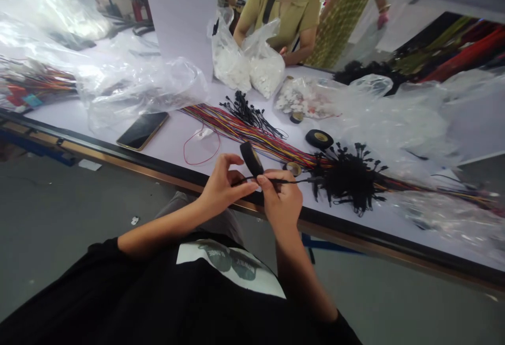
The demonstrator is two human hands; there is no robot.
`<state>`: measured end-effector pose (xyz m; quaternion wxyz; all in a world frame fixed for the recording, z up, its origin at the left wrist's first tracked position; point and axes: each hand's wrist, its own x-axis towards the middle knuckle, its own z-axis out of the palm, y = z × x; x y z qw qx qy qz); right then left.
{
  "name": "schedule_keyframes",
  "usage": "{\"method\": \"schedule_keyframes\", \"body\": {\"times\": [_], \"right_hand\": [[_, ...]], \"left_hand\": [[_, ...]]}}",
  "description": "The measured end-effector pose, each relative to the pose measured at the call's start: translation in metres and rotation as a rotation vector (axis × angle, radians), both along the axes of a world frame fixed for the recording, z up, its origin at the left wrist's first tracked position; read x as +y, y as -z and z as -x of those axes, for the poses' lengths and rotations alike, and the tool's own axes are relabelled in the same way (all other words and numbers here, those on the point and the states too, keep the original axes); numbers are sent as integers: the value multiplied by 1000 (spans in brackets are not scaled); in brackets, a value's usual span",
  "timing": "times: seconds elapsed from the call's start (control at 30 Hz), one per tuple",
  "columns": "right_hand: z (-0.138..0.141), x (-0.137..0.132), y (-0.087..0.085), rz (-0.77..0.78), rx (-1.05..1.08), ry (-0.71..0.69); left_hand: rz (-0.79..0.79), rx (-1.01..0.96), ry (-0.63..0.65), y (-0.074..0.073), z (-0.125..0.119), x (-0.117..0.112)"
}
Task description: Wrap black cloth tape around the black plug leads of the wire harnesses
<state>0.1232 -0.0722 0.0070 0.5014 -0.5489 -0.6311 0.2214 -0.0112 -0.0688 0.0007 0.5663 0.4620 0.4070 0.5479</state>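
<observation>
Pinching a thin, dark cable (290, 181) between thumb and finger, the right hand (284, 199) is at the near edge of the pale surface (169, 154). A roll of tape (250, 159), black around its outside and brownish on one side, leans tilted at those fingertips. The left hand (218, 186) curls close by; whether it grips anything, I cannot tell.

We see thin, creased, glossy clear plastic in the bags (142, 84), and a smooth, shiny dark face on the phone (142, 130). The tabletop (173, 135) looks smooth with a faint sheen. To us the black tape roll (251, 159) appears matt, the coloured wires (256, 135) smooth and plastic-coated, the shirt (158, 292) matt cloth.
</observation>
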Motion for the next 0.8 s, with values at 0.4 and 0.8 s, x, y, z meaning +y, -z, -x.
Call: {"method": "schedule_keyframes", "body": {"times": [0.4, 0.8], "right_hand": [[0, 15, 16, 257, 571, -73], [-9, 2, 2, 107, 208, -102]], "left_hand": [[-9, -61, 237, 7, 15, -1], [-249, 448, 86, 9, 5, 10]]}}
